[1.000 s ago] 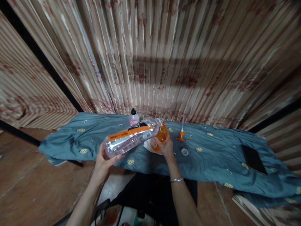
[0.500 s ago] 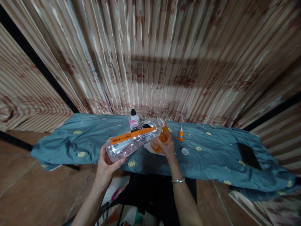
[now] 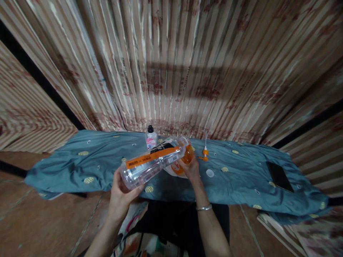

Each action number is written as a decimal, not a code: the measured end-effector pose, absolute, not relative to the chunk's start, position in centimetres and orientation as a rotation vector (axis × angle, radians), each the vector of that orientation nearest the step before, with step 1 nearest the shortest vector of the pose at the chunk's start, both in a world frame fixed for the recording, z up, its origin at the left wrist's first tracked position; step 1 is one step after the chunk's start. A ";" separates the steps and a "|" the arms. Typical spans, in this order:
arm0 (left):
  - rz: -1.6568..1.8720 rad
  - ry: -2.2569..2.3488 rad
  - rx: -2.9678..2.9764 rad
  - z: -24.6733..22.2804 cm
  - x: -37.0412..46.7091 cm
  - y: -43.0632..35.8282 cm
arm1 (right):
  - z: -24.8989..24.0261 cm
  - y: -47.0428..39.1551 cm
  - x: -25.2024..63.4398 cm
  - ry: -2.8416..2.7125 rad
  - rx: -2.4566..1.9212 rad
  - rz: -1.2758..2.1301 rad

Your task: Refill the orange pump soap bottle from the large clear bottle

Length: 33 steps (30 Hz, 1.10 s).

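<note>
Left hand [image 3: 120, 194] cradled the clear bottle [image 3: 152, 162], pointing toward two o'clock; right hand [image 3: 191, 169] gripped the orange bottle [image 3: 188, 154]. Steady alignment mattered.

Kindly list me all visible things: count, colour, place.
Clear bottle: one, orange label, centre
Orange bottle: one, orange, beside clear bottle
Capped bottle: one, pale, behind clear bottle
Pump: one, orange, right of centre
Disc: one, white, near pump
Flat object: one, black, far right
Cloth: one, teal, under disc
Curtain: count unclear, beige, behind
Poles: several, black, both sides
Floor: one, brown, below
Bracelet: one, silver, right wrist
Left hand: one, holding clear bottle
Right hand: one, holding orange bottle
</note>
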<state>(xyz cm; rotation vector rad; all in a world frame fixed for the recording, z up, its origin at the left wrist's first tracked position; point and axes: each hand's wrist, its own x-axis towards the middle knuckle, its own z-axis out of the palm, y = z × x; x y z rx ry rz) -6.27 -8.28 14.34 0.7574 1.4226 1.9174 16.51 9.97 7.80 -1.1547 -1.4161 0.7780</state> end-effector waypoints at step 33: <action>1.711 1.467 0.727 14.8 -7.9 -8.2 | 8.8 9.1 16.5 -1.377 -1.123 0.826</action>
